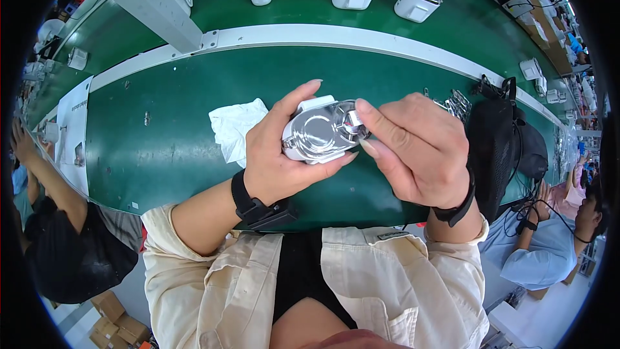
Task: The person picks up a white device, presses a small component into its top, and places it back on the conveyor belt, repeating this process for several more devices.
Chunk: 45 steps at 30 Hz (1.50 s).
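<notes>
The white plastic container with a rounded oblong body and a mirror-bright silver top is held above the green, smooth surface, between the two hands. Its long axis runs across the scene, the left end slightly nearer the person and the right end slightly farther. The relation that matters is at that right end: a small white piece there lies just left of the right hand's fingertips, so the right hand is the nearer one to it.

The left hand wraps the container from the left, fingers along the far side and thumb along the near side, clasping the body. The right hand's index finger and thumb are brought close around the right end, the index tip at the small white piece; I cannot tell whether they pinch it. The other fingers curl in.

The silver top is glossy and hard-looking, with concentric circular rings; the white body is smoother and duller. Left of the container, a crumpled white cloth lies in soft folds beside the left hand. Beyond the right hand is a cluster of shiny metallic pieces, and to its right a black mesh-textured bag.
</notes>
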Motion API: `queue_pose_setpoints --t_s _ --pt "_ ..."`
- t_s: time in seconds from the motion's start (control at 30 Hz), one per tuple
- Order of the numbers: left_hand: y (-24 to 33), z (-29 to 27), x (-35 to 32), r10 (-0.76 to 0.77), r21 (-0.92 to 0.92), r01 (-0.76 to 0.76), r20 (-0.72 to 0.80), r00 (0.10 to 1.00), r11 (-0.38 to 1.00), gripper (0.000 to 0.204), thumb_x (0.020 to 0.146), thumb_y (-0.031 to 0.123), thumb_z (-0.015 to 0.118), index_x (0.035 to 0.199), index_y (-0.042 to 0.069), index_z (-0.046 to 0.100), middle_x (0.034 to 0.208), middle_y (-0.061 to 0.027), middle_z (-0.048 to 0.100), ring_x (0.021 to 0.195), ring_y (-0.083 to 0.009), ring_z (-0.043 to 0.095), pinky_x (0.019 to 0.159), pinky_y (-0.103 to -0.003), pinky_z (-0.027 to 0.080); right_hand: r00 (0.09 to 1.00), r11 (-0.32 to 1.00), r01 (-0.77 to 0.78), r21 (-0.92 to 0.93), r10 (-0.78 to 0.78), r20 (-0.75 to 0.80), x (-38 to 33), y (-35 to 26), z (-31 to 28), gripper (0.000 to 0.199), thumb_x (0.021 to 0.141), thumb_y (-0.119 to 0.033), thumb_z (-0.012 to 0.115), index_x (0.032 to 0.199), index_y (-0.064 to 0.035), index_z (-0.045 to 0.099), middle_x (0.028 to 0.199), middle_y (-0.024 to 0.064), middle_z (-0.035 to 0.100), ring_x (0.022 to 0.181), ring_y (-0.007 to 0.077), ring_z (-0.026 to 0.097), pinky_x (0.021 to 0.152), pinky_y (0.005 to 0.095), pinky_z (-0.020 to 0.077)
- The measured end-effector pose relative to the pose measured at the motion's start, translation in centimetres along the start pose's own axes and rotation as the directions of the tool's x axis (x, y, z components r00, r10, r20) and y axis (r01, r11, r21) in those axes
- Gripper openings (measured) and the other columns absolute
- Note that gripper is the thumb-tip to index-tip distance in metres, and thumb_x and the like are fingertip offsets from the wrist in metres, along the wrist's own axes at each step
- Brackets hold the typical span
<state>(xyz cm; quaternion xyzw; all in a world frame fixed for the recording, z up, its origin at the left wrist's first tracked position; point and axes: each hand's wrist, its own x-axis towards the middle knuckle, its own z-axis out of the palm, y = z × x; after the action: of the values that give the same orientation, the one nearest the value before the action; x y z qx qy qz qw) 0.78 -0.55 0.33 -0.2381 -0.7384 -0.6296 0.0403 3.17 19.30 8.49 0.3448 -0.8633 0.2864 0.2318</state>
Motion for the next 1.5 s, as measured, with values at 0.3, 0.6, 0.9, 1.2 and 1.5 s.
queue_pose_setpoints --t_s 0.3,0.6,0.9,1.2,1.5 --pt "0.0 -0.1 0.1 0.074 0.067 -0.074 0.003 0.997 0.995 0.082 0.059 0.024 0.090 0.128 0.001 0.052 0.103 -0.0125 0.066 0.087 -0.0220 0.069 0.073 -0.030 0.056 0.998 0.996 0.064 -0.068 -0.065 -0.014 -0.2 0.0 0.3 0.039 0.068 -0.003 0.069 0.107 0.0053 0.068 0.080 0.0112 0.061 0.056 0.0215 0.055 0.051 0.0307 0.0440" --pt "0.2 -0.3 0.2 0.135 0.126 -0.136 0.014 0.991 0.983 0.079 0.060 0.023 0.089 0.127 0.002 0.053 0.102 -0.0136 0.067 0.085 -0.0241 0.069 0.072 -0.031 0.056 0.998 0.983 0.067 -0.170 -0.065 0.015 -0.5 -0.6 0.3 0.044 0.069 -0.005 0.068 0.111 0.0048 0.066 0.077 0.0094 0.059 0.055 0.0206 0.055 0.048 0.0311 0.0430" --pt "-0.1 -0.2 0.3 0.140 0.189 -0.142 0.023 0.990 0.972 0.076 0.060 0.022 0.089 0.125 0.003 0.054 0.098 -0.0134 0.067 0.081 -0.0243 0.069 0.070 -0.031 0.055 0.989 0.998 0.008 -0.057 0.001 0.145 -0.3 0.2 -0.1 0.041 0.071 -0.007 0.067 0.110 0.0052 0.066 0.074 0.0095 0.058 0.052 0.0220 0.052 0.047 0.0317 0.0408" --pt "-1.2 -0.6 0.2 0.305 0.112 -0.306 0.033 0.952 0.945 0.081 0.063 0.009 0.088 0.130 0.001 0.043 0.114 -0.0174 0.060 0.098 -0.0228 0.065 0.079 -0.031 0.054 0.947 0.723 -0.300 0.622 0.306 0.101 -0.5 0.8 0.7 0.038 0.090 -0.014 0.059 0.122 0.0054 0.059 0.100 0.0115 0.063 0.086 0.0156 0.059 0.074 0.0277 0.0475" --pt "-0.1 -0.7 0.6 0.428 0.258 -0.424 0.043 0.903 0.868 0.078 0.065 0.010 0.087 0.128 0.001 0.043 0.115 -0.0196 0.058 0.099 -0.0258 0.064 0.080 -0.033 0.053 0.820 0.058 -0.439 0.896 0.434 0.374 -1.1 -0.8 3.2 0.042 0.098 -0.015 0.051 0.135 0.0032 0.046 0.133 0.0138 0.052 0.117 0.0186 0.054 0.098 0.0299 0.0435"
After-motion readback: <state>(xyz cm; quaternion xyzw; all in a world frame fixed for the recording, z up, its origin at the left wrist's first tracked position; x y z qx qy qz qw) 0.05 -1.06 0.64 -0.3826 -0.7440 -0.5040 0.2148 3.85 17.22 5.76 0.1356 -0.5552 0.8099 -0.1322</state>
